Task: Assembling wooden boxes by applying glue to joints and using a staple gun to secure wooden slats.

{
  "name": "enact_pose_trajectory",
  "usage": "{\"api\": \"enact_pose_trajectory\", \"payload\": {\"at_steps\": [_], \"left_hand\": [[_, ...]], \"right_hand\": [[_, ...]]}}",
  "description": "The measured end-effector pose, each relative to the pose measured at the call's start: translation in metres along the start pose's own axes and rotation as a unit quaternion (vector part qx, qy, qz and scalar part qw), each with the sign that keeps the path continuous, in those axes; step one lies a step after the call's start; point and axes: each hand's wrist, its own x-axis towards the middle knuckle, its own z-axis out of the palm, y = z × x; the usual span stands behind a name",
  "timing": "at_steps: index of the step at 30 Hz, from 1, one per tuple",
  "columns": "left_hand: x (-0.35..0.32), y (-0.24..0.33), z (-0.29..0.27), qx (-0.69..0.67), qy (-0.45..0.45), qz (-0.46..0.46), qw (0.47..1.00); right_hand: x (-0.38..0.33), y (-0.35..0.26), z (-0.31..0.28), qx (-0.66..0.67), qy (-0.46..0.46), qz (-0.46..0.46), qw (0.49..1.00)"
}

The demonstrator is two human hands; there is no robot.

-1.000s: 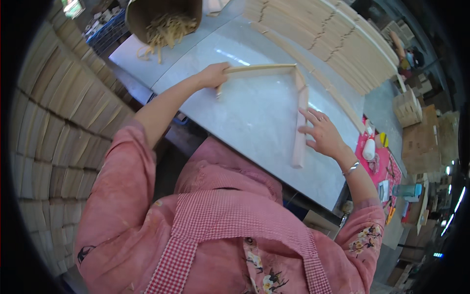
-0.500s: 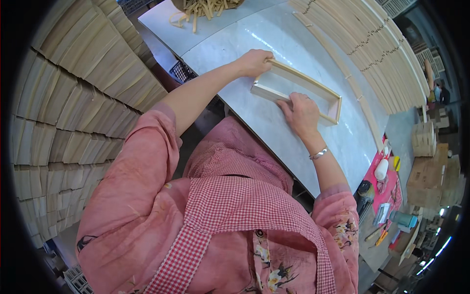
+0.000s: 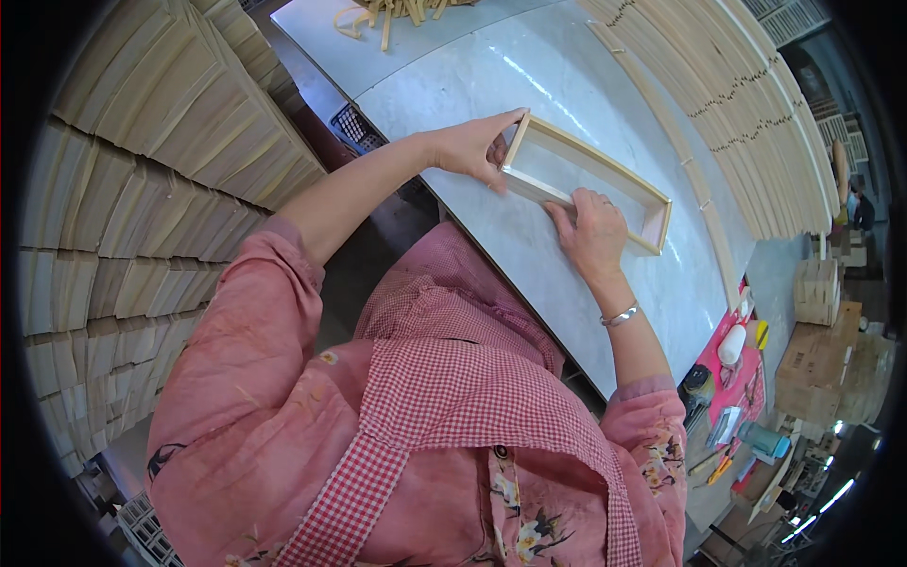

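Observation:
A long, narrow rectangular wooden frame stands on edge on the pale tabletop, its corners joined and its middle open to the table. My left hand spans the short left end, with a finger at the far corner and the thumb side by the near corner. Some of its fingers are hidden behind that end. Over the near long side bends my right hand, fingers closed on the rail and thumb toward its outer face. A silver bracelet circles the right wrist.
Thin wooden strips lie at the table's far left. Rows of stacked slats and a long strip line the far right. A pink cloth holds a white bottle and tools. Tall wood stacks rise at left.
My left hand has turned and spread, from holding the far left corner to spanning the short end. The frame appears slightly farther right and lower, with my right hand still on its near side.

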Motion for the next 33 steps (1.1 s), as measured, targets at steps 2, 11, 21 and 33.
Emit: {"api": "enact_pose_trajectory", "payload": {"at_steps": [2, 11, 21, 33], "left_hand": [[-0.002, 0.006, -0.002, 0.079, -0.006, 0.001, 0.997], [-0.008, 0.008, 0.002, 0.074, 0.016, 0.015, 0.997], [0.011, -0.018, -0.004, 0.047, 0.006, 0.100, 0.994], [0.011, -0.004, 0.006, -0.004, -0.015, -0.004, 1.000]], "right_hand": [[0.001, 0.000, -0.002, -0.005, -0.049, 0.013, 0.999], [0.033, -0.048, -0.007, 0.111, -0.042, -0.112, 0.987], [0.004, -0.028, -0.023, 0.279, 0.049, -0.084, 0.955], [-0.329, 0.335, -0.132, -0.161, 0.101, 0.544, 0.818]]}}
